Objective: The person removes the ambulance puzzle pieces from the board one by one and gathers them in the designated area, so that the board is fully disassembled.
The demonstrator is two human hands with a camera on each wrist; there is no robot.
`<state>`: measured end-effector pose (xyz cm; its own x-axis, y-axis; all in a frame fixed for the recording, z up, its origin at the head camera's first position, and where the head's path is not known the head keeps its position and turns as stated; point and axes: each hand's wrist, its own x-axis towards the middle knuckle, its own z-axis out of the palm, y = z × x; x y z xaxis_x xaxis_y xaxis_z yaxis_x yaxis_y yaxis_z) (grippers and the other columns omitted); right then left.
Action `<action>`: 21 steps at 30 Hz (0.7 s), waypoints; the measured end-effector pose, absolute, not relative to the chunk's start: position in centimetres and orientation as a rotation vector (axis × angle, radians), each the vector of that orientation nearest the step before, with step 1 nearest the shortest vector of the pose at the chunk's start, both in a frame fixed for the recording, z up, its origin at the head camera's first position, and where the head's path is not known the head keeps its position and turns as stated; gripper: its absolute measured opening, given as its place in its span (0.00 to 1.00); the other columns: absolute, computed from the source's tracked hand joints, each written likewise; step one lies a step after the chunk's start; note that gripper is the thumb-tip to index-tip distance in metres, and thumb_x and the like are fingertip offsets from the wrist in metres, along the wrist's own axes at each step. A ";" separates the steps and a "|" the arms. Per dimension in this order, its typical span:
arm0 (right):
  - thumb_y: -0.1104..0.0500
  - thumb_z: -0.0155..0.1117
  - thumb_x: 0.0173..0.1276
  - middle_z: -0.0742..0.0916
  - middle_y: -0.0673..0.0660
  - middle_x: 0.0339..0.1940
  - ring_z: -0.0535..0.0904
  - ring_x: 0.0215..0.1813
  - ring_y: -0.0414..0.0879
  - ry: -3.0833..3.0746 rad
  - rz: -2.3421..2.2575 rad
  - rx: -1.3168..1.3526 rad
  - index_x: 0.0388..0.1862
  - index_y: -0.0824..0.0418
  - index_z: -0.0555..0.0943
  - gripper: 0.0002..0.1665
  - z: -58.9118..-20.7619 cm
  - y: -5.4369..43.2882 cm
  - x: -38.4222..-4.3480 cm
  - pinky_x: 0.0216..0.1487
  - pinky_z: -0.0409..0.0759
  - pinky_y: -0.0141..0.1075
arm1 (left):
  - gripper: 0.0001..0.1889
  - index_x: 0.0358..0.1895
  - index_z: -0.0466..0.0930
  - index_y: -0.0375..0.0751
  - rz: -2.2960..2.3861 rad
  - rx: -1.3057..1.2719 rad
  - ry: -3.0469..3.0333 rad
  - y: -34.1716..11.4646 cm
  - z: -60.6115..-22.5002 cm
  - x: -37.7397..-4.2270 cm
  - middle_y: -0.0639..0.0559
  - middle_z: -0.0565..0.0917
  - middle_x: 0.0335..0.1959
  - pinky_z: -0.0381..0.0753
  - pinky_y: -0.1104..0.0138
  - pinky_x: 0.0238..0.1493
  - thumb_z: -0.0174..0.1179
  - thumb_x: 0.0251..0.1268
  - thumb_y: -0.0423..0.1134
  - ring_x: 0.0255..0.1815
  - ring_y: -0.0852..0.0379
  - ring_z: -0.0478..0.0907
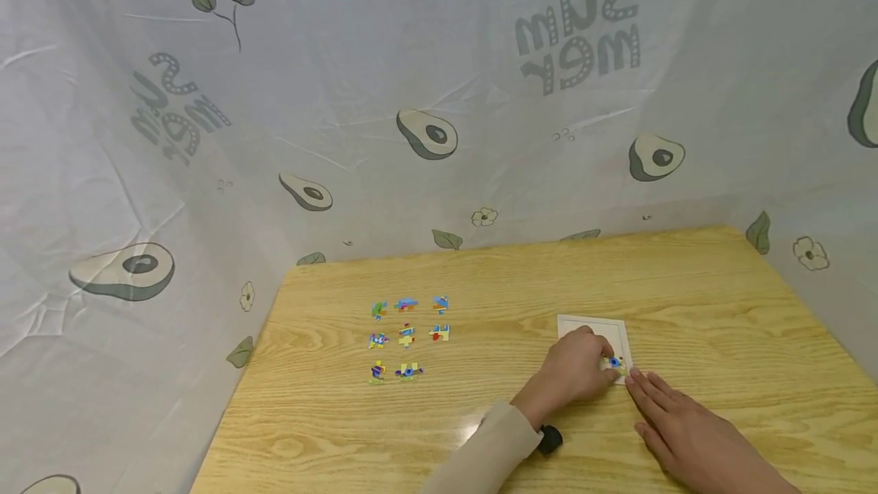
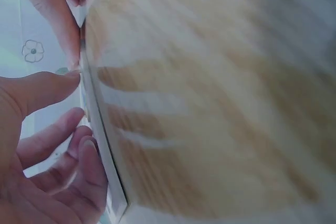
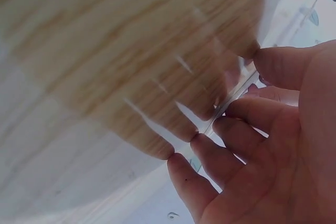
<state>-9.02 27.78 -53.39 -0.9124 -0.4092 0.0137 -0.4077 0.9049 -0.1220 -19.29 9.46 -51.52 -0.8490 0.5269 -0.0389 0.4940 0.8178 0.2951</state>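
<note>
A white square puzzle tray point(image 1: 594, 322) lies on the table at the right. My left hand point(image 1: 579, 364) is over it, thumb and index finger pinching a small colourful jigsaw piece point(image 1: 614, 363) in the tray's near right corner. The hand hides much of the tray. In the left wrist view, the thumb and curled fingers of the left hand point(image 2: 52, 150) are at the edge of the tray point(image 2: 107, 156). My right hand point(image 1: 686, 425) lies with fingers extended, fingertips touching the tray's near right corner. The right wrist view shows the right hand's fingertips point(image 3: 181, 166) resting on the tabletop.
Several loose jigsaw pieces point(image 1: 407, 335) lie spaced apart in rows on the left half of the wooden table point(image 1: 494, 288). A pale curtain point(image 1: 357, 82) printed with avocados hangs behind the table and along its sides. A black band point(image 1: 550, 440) is at the left wrist.
</note>
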 end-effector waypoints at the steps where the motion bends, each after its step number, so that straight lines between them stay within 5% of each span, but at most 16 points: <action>1: 0.43 0.64 0.77 0.80 0.59 0.75 0.79 0.74 0.59 3.053 -0.194 -0.653 0.74 0.61 0.77 0.35 -53.4 27.8 -9.0 0.64 0.82 0.53 | 0.14 0.53 0.90 0.60 0.431 0.807 2.879 9.5 -51.5 -19.3 0.67 0.84 0.44 0.77 0.80 0.42 0.69 0.69 0.56 0.43 0.73 0.77; 6: 0.43 0.65 0.77 0.81 0.59 0.75 0.79 0.74 0.59 3.061 -0.193 -0.660 0.74 0.61 0.77 0.35 -53.4 27.7 -8.9 0.65 0.81 0.52 | 0.09 0.45 0.92 0.60 0.488 0.788 2.865 9.5 -51.6 -19.4 0.69 0.84 0.38 0.72 0.82 0.37 0.71 0.67 0.55 0.37 0.74 0.73; 7: 0.44 0.65 0.76 0.81 0.59 0.75 0.78 0.74 0.59 3.067 -0.208 -0.663 0.74 0.62 0.77 0.35 -53.5 27.6 -8.9 0.72 0.77 0.44 | 0.09 0.45 0.92 0.60 0.494 0.780 2.863 9.5 -51.6 -19.4 0.69 0.83 0.38 0.71 0.82 0.37 0.71 0.67 0.54 0.37 0.74 0.72; 9: 0.45 0.67 0.75 0.81 0.59 0.74 0.78 0.74 0.60 3.082 -0.218 -0.681 0.73 0.62 0.78 0.35 -53.5 27.6 -8.9 0.83 0.58 0.28 | 0.10 0.46 0.92 0.60 0.511 0.760 2.859 9.5 -51.6 -19.4 0.68 0.82 0.37 0.71 0.81 0.36 0.71 0.67 0.55 0.35 0.74 0.71; 11: 0.45 0.67 0.75 0.81 0.60 0.74 0.78 0.74 0.60 3.092 -0.226 -0.694 0.73 0.63 0.78 0.35 -53.6 27.6 -8.9 0.79 0.34 0.15 | 0.12 0.50 0.90 0.60 0.514 0.739 2.859 9.6 -51.7 -19.4 0.67 0.81 0.38 0.71 0.80 0.36 0.71 0.67 0.55 0.35 0.73 0.72; 13: 0.45 0.68 0.75 0.81 0.60 0.74 0.78 0.74 0.60 3.100 -0.226 -0.697 0.73 0.62 0.78 0.35 -53.6 27.6 -8.9 0.78 0.34 0.14 | 0.14 0.52 0.89 0.60 0.505 0.737 2.864 9.6 -51.6 -19.4 0.67 0.82 0.39 0.72 0.80 0.37 0.70 0.68 0.56 0.36 0.73 0.72; 15: 0.45 0.67 0.75 0.81 0.59 0.74 0.78 0.74 0.59 3.101 -0.194 -0.699 0.73 0.62 0.78 0.35 -53.7 27.7 -8.9 0.82 0.56 0.27 | 0.13 0.51 0.89 0.61 0.490 0.745 2.868 9.7 -51.6 -19.4 0.67 0.82 0.39 0.73 0.79 0.37 0.70 0.68 0.56 0.37 0.73 0.73; 17: 0.44 0.66 0.76 0.81 0.58 0.75 0.78 0.75 0.57 3.098 -0.180 -0.686 0.74 0.61 0.77 0.35 -53.7 27.7 -8.9 0.73 0.71 0.37 | 0.12 0.50 0.90 0.62 0.476 0.757 2.873 9.9 -51.7 -19.4 0.68 0.83 0.39 0.73 0.80 0.38 0.70 0.68 0.57 0.38 0.73 0.74; 21: 0.44 0.67 0.75 0.81 0.58 0.75 0.78 0.74 0.57 3.096 -0.163 -0.688 0.74 0.61 0.78 0.35 -53.8 27.7 -8.7 0.67 0.78 0.46 | 0.09 0.45 0.91 0.63 0.460 0.761 2.888 10.1 -51.8 -19.3 0.70 0.84 0.38 0.72 0.80 0.38 0.71 0.67 0.57 0.38 0.73 0.74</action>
<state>-8.74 27.71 -53.79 -0.9055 -0.4207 0.0555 -0.4242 0.9008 -0.0926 -19.30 10.14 -51.79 -0.8664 0.4979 -0.0381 0.4613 0.8274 0.3204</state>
